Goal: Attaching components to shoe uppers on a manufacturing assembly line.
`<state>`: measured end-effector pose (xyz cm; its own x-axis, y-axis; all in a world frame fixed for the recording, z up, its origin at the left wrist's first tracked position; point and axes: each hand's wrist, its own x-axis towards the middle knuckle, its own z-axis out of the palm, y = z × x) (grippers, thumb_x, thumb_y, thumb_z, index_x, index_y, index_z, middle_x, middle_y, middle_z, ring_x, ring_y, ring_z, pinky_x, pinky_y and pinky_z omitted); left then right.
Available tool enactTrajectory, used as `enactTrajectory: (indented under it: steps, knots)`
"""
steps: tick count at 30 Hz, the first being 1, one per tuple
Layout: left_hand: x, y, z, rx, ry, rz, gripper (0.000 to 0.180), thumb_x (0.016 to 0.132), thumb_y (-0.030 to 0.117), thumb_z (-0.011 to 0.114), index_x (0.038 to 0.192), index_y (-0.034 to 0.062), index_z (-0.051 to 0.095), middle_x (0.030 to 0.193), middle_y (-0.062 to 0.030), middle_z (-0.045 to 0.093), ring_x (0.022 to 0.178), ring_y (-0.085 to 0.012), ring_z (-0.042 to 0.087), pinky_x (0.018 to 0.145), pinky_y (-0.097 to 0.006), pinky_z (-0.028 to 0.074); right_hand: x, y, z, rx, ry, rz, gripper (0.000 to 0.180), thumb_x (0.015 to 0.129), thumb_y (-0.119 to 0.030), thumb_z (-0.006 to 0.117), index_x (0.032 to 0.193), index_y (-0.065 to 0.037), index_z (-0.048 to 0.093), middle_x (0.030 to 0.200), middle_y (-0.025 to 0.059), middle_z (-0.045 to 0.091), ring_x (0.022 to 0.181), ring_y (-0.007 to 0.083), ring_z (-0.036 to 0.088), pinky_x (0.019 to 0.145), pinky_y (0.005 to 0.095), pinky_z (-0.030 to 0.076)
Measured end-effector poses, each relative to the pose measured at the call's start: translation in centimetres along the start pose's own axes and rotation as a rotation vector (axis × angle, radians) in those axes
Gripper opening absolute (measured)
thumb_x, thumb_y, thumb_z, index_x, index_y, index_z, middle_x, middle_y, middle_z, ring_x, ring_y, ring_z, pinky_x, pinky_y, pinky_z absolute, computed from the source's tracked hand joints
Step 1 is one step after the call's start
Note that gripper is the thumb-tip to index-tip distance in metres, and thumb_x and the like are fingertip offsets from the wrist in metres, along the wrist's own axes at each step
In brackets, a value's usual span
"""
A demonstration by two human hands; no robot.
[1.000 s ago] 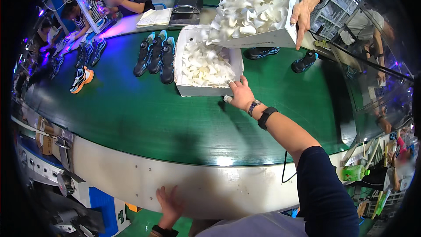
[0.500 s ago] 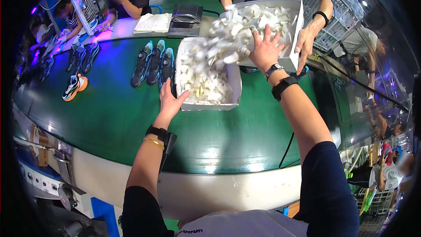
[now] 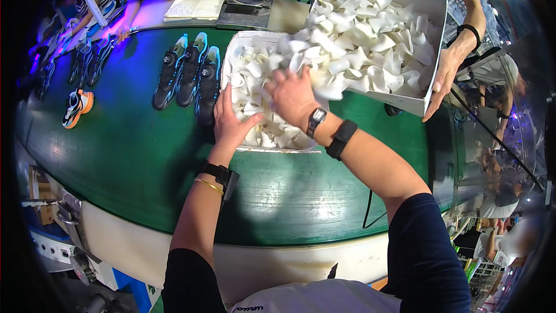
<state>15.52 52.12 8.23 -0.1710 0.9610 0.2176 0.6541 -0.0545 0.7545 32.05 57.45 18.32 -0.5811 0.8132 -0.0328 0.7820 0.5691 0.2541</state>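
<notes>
A white box (image 3: 234, 52) full of white curled pieces (image 3: 255, 75) sits on the green belt (image 3: 145, 156). Across the belt a person's hand (image 3: 443, 75) tilts a second white box (image 3: 417, 101) so that its white pieces (image 3: 365, 35) spill toward the first. My left hand (image 3: 231, 122) rests flat on the near left edge of the lower box, fingers apart. My right hand (image 3: 292, 97) lies on the heap where the two boxes meet, pressing on the pieces; a watch and a black band sit on that wrist.
Three dark sports shoes (image 3: 188, 75) stand in a row left of the box. An orange and white shoe (image 3: 76, 107) lies farther left. More shoes (image 3: 87, 58) and another person's arms are at the back left, with papers (image 3: 194, 4) and a metal tray (image 3: 246, 3) behind.
My left hand has moved onto the lower box's edge. My right hand has come down from the tilted box's rim onto the spilling pieces. More pieces have slid into the lower box.
</notes>
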Motion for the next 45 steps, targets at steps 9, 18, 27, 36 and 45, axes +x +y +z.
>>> enactTrajectory:
  steps: [9,18,27,36,45]
  knots:
    - [-0.4,-1.0,0.7,0.016,0.035,0.124,0.111,0.061,0.037,0.086,0.149,0.0118,0.025,0.143,-0.0177,0.037,0.133,-0.0369,0.031,0.110,-0.046,0.030,-0.5,3.9,-1.9,0.733,0.337,-0.023,0.035,0.070,-0.015,0.069,0.103,-0.008,0.065,0.116,0.0097,0.063,0.113,0.0338,0.056,0.092,0.0447,0.048]
    - [-0.4,-0.8,0.7,0.032,0.053,0.168,0.113,0.058,0.041,0.087,0.148,0.0105,0.026,0.144,-0.0179,0.036,0.134,-0.0381,0.032,0.110,-0.047,0.030,3.9,10.6,-3.7,0.130,0.090,0.651,0.051,0.084,-0.047,0.058,0.130,-0.024,0.057,0.137,0.0143,0.047,0.123,0.0454,0.044,0.096,0.0656,0.037]
    - [-0.7,-0.3,0.4,0.056,0.059,0.120,0.116,0.056,0.039,0.089,0.149,0.0125,0.025,0.144,-0.0183,0.035,0.134,-0.0367,0.032,0.111,-0.047,0.030,2.5,1.0,-2.9,0.240,-0.057,0.181,0.044,0.079,-0.031,0.065,0.122,-0.021,0.062,0.123,0.0100,0.059,0.104,0.0364,0.062,0.086,0.0435,0.053]
    - [-0.6,-0.4,0.5,0.062,0.090,0.216,0.114,0.058,0.045,0.087,0.148,0.0119,0.026,0.142,-0.0185,0.038,0.131,-0.0382,0.035,0.109,-0.047,0.033,1.4,14.9,-9.3,0.005,0.013,0.673,0.054,0.086,-0.043,0.055,0.137,-0.026,0.049,0.137,0.0145,0.051,0.127,0.0444,0.044,0.096,0.0671,0.036]
    - [-0.5,-1.3,0.5,0.069,0.106,0.185,0.101,0.068,0.046,0.081,0.147,0.0118,0.028,0.142,-0.0177,0.039,0.130,-0.0387,0.036,0.108,-0.048,0.033,1.0,5.9,-4.8,-0.295,-0.205,0.335,0.054,0.085,-0.054,0.056,0.131,-0.025,0.056,0.129,0.0125,0.055,0.125,0.0321,0.046,0.099,0.0553,0.036]
